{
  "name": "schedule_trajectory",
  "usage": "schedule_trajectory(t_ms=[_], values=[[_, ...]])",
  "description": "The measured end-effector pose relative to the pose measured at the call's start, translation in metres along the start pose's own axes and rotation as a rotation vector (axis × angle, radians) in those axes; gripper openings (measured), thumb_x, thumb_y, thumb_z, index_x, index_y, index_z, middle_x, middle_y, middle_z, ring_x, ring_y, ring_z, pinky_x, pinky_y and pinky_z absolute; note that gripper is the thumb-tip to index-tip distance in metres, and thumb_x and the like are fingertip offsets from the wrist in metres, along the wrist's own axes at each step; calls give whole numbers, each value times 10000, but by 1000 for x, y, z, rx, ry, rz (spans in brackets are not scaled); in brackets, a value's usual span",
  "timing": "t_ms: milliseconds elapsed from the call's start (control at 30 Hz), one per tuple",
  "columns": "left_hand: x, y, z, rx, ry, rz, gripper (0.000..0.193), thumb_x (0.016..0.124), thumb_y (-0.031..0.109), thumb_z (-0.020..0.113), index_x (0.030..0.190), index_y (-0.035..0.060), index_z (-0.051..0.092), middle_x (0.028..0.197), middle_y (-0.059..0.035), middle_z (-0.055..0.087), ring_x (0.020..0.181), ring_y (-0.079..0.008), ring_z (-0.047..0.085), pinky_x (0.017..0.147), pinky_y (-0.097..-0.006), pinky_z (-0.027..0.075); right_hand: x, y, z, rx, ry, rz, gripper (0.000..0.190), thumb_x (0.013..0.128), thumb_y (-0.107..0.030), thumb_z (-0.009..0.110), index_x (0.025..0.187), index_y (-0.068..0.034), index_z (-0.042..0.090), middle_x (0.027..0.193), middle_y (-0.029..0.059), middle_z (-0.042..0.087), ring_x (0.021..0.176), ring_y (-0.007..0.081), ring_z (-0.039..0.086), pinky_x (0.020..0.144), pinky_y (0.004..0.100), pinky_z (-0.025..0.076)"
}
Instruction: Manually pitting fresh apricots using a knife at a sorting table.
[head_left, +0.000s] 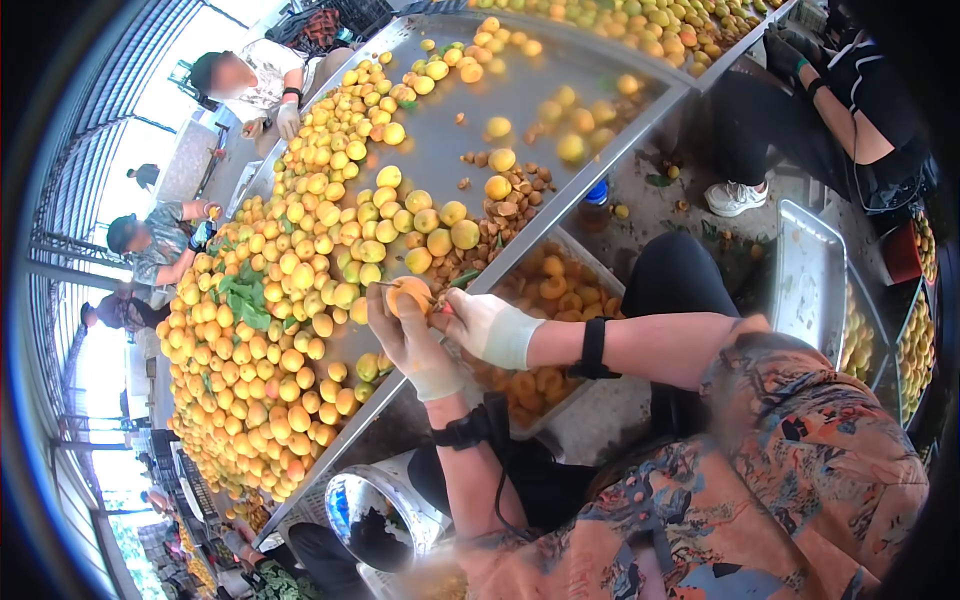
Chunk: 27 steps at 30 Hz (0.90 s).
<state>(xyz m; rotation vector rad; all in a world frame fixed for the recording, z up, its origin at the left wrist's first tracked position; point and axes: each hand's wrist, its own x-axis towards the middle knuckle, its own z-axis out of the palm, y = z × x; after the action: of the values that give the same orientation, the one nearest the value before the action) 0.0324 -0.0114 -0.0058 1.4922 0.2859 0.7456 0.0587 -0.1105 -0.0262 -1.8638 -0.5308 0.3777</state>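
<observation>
My left hand (411, 346), in a thin pale glove, grips an orange-yellow apricot (409, 294) above the table's edge. My right hand (484, 319), also gloved, is closed around a small pitting tool with a red handle (448, 307), its end against the fruit. On the far side of the apricot a thin metal tip shows; how the tool runs through the fruit is hidden. Beyond my hands, whole apricots (292, 274) lie heaped on a metal table (442, 139). Brown apricot stones (517, 195) are piled by its near edge. Below my right hand, a crate holds opened apricots (559, 289).
The table's raised metal rim (559, 206) runs diagonally before me. Close by stand a shiny metal bucket (375, 510), a metal tray (806, 277) and a blue-capped container (596, 199). Several co-workers sit around, one person (251, 82) across the table and another (847, 112) at right.
</observation>
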Motion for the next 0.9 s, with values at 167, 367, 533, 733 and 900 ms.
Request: schedule_trajectory(t_ms=[167, 367, 533, 733, 900], values=[[-1, -2, -12, -90, -36, -289, 559, 1024, 483, 410, 1289, -1, 496, 1007, -109, 641, 876, -194, 602, 791, -313, 497, -4, 12, 15, -51, 44, -59, 341, 981, -349, 537, 1047, -15, 520, 833, 250, 658, 805, 440, 653, 688, 493, 513], [8, -10, -25, -19, -172, -235, 676, 1018, 595, 340, 1197, -22, 553, 1057, -111, 630, 995, -205, 591, 869, -342, 480, 2, 2, -3, -127, -43, -86, 369, 981, -391, 531, 1038, -27, 530, 842, 239, 666, 838, 435, 652, 730, 487, 510], [11, -21, -38, -272, -296, -484, 642, 1019, 561, 400, 1233, -28, 537, 1068, -107, 615, 1000, -216, 575, 905, -338, 461, 0, 14, -1, -159, -24, -122, 392, 982, -424, 522, 997, -32, 528, 821, 241, 660, 830, 439, 649, 721, 491, 505], [-6, -10, -21, 81, -192, -61, 616, 1025, 534, 406, 1233, -31, 539, 1106, -121, 615, 1016, -218, 579, 927, -352, 459, 2, 16, 1, -72, -15, -112, 403, 979, -431, 521, 997, -28, 528, 817, 242, 660, 821, 441, 650, 714, 494, 509], [2, -22, -47, -320, -322, -344, 620, 1034, 551, 361, 1244, -11, 515, 1204, -162, 605, 1112, -254, 555, 1003, -380, 428, -7, 2, -5, -204, -104, -77, 364, 972, -386, 554, 1069, -36, 521, 839, 226, 661, 819, 428, 654, 709, 486, 522]])
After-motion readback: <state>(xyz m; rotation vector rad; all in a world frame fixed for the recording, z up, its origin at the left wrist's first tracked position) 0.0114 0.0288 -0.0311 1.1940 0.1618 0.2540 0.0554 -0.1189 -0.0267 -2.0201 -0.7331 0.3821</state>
